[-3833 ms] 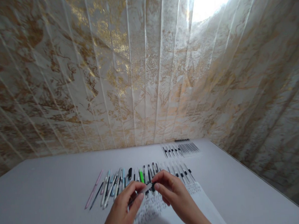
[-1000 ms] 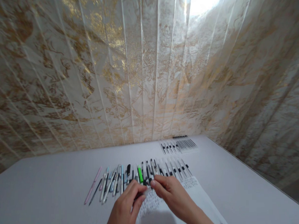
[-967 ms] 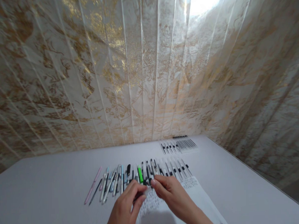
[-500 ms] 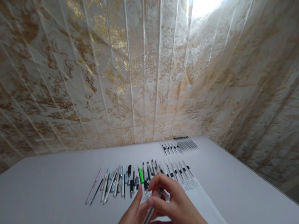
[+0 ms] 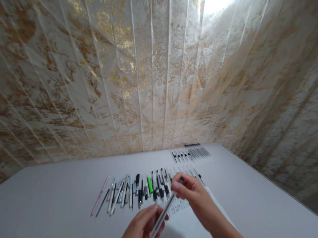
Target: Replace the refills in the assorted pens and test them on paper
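Note:
A slim clear pen (image 5: 164, 212) with a dark core slants between my two hands over the front of the table. Its lower end lies in the curled fingers of my left hand (image 5: 144, 223). Up at the far end, my right hand (image 5: 188, 188) pinches it by thumb and fingers, close to a dark tip that is partly hidden. Below the hands is a white sheet of paper (image 5: 189, 219) with handwriting along its top. Just beyond them lies a row of pens, with a bright green highlighter (image 5: 150, 185) among several black pens.
White, pale blue and black pens lie loosely at the left, with a pink pen (image 5: 100, 197) outermost. At the back right sit a packet of thin refills (image 5: 199, 153) and several clear pens (image 5: 181, 156). A gold-patterned curtain (image 5: 138, 81) hangs behind the white table (image 5: 54, 200).
My right hand has moved up and to the right along the pen, away from my left hand. More of the pen and the written paper now shows between them.

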`<state>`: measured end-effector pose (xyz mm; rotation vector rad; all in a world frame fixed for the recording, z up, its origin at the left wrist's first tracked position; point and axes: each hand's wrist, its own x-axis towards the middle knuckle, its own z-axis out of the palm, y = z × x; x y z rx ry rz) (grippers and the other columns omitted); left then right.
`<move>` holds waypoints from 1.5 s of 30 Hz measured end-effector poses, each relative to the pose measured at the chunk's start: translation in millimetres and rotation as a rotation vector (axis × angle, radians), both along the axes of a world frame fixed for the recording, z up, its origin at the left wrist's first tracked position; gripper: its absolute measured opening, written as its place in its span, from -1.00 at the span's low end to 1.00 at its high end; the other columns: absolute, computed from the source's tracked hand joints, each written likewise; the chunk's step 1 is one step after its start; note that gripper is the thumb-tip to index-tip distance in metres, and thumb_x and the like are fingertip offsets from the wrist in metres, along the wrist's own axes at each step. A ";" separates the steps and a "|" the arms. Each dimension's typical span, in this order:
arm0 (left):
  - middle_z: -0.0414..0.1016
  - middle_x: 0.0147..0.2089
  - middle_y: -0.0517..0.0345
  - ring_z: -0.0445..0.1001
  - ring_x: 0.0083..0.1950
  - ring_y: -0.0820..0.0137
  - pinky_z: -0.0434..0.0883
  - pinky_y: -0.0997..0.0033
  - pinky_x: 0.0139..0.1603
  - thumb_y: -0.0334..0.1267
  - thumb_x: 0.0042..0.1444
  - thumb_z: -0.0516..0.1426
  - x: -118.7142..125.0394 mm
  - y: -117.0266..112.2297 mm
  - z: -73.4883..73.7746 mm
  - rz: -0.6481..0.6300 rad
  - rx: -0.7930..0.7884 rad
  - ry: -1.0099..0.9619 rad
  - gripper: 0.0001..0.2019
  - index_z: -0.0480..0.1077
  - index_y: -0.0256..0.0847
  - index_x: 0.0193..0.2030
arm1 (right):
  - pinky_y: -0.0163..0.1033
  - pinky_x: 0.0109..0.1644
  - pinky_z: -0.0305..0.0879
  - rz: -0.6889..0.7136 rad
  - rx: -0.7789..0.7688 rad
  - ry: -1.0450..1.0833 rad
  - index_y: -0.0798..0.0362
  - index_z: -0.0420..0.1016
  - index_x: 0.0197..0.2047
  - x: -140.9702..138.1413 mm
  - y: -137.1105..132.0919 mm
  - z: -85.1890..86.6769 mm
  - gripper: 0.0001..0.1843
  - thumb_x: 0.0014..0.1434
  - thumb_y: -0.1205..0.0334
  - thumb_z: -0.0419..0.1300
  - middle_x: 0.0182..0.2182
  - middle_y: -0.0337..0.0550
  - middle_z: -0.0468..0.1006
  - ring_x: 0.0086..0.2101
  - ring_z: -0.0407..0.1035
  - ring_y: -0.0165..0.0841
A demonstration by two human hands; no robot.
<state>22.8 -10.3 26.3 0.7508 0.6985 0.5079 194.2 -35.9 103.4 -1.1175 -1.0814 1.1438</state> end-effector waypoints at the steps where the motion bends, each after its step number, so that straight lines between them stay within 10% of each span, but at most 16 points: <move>1: 0.12 -0.59 0.36 -0.11 -0.58 0.61 -0.17 0.61 -0.61 0.20 -0.01 0.23 -2.4 2.7 5.6 -0.032 0.063 0.032 -0.50 0.50 -0.31 -0.39 | -0.35 -0.43 0.00 -0.030 0.003 -0.035 0.08 0.38 -0.51 6.9 1.3 2.6 -0.55 -0.04 -0.13 0.37 -0.62 -0.37 0.22 -0.53 0.06 -0.48; 7: 0.00 -0.70 0.46 -0.08 -0.66 0.58 -0.13 0.52 -0.64 0.31 -0.03 0.17 -7.0 14.3 7.3 -0.202 0.531 0.199 -0.46 0.40 -0.22 -0.46 | -0.35 -0.44 0.03 -0.094 0.009 -0.069 0.08 0.38 -0.48 17.5 6.1 -9.3 -0.60 0.02 -0.09 0.33 -0.62 -0.40 0.18 -0.55 0.05 -0.49; 12: 0.13 -0.55 0.38 0.00 -0.56 0.55 -0.01 0.52 -0.55 0.31 -0.04 0.16 -3.5 13.6 -5.2 -0.118 0.647 0.269 -0.47 0.32 -0.20 -0.44 | -0.38 -0.60 -0.04 0.177 -0.133 -0.161 0.15 0.51 -0.42 2.8 -2.0 -28.5 -0.60 0.15 -0.06 0.19 -0.69 -0.34 0.28 -0.67 0.05 -0.52; 18: 0.04 -0.54 0.41 0.16 -0.48 0.45 0.10 0.50 -0.41 -0.11 0.19 0.03 -4.3 10.1 -9.6 -0.093 0.892 0.640 -0.82 0.31 -0.16 -0.21 | -0.38 -0.55 0.14 -0.010 -0.135 -0.370 0.11 0.51 -0.32 11.4 -22.0 -51.1 -0.71 0.19 0.06 0.12 -0.50 -0.16 0.50 -0.50 0.31 -0.39; 23: 0.48 -0.42 0.29 0.49 -0.40 0.37 0.24 0.50 -0.34 -0.34 0.24 -0.03 -4.2 3.9 -12.6 -0.238 1.115 0.984 -0.81 0.30 -0.08 -0.06 | -0.34 -0.45 0.10 -0.066 -0.107 -0.528 0.07 0.36 -0.43 10.4 -29.3 -91.9 -0.97 0.03 0.32 0.11 -0.59 -0.31 0.34 -0.54 0.20 -0.43; 29: 0.63 -0.15 0.19 0.62 -0.20 0.29 0.34 0.45 -0.25 -0.38 0.26 -0.02 -3.3 -0.5 -16.2 -0.325 1.214 1.082 -0.78 0.31 -0.05 -0.02 | -0.33 -0.47 0.04 -0.151 -0.074 -0.559 0.05 0.29 -0.49 4.4 -25.9 -115.9 -0.87 0.07 0.25 0.07 -0.62 -0.35 0.25 -0.55 0.15 -0.43; 45: 0.63 -0.15 0.21 0.61 -0.18 0.26 0.33 0.42 -0.26 -0.37 0.26 -0.04 -2.8 -0.5 -11.9 -0.350 1.204 1.090 -0.80 0.32 -0.04 -0.07 | -0.34 -0.48 -0.01 -0.113 -0.128 -0.530 0.03 0.25 -0.52 1.9 -27.6 -106.0 -0.84 0.07 0.26 0.10 -0.64 -0.38 0.20 -0.56 0.10 -0.45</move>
